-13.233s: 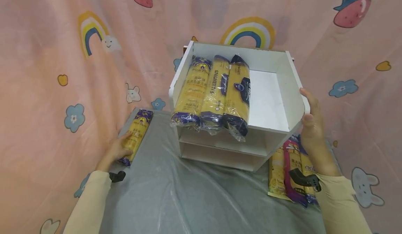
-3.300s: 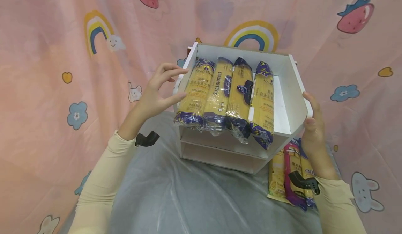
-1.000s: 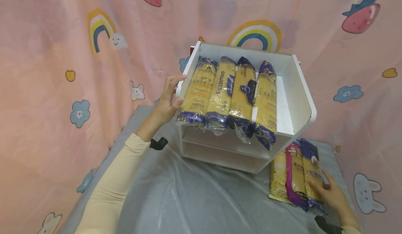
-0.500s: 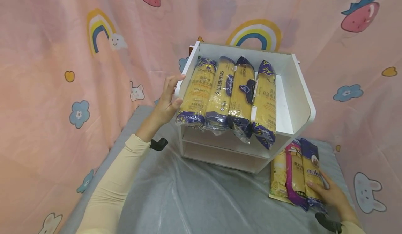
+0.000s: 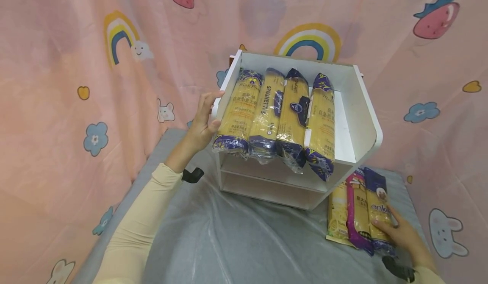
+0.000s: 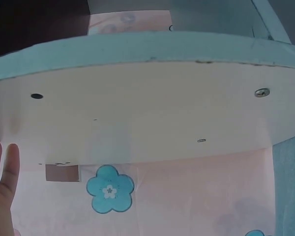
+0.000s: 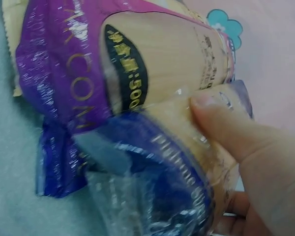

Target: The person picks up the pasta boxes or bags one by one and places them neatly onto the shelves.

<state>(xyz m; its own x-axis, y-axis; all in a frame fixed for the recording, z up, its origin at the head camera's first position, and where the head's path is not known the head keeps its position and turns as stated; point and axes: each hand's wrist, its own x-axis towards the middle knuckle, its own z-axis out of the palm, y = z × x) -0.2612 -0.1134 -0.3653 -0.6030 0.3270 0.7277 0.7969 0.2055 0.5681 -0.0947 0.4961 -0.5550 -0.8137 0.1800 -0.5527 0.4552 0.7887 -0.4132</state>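
My left hand (image 5: 201, 128) is at the left side panel of a small white shelf unit (image 5: 345, 135). In the left wrist view its straight fingers (image 6: 10, 169) lie against the panel's outer face. At the lower right, my right hand (image 5: 405, 235) grips a blue-ended spaghetti packet (image 5: 379, 205). The right wrist view shows the thumb on top of that packet and fingers curled at its side. Beside it, on the cloth, lie a pink-and-purple pasta packet (image 5: 358, 207) and a yellow pasta packet (image 5: 337, 216).
Several spaghetti packets stand in a row on the sloping top of the shelf unit, the rightmost one (image 5: 321, 123) leaning. Two lower compartments (image 5: 267, 186) face me. A grey cloth (image 5: 236, 241) covers the table, and a pink patterned curtain (image 5: 213, 17) hangs behind.
Earlier, a packet from the left joined the row on top. My right hand left the shelf's right panel for the blue-ended packet, closing on it, while my left hand came to the left panel.
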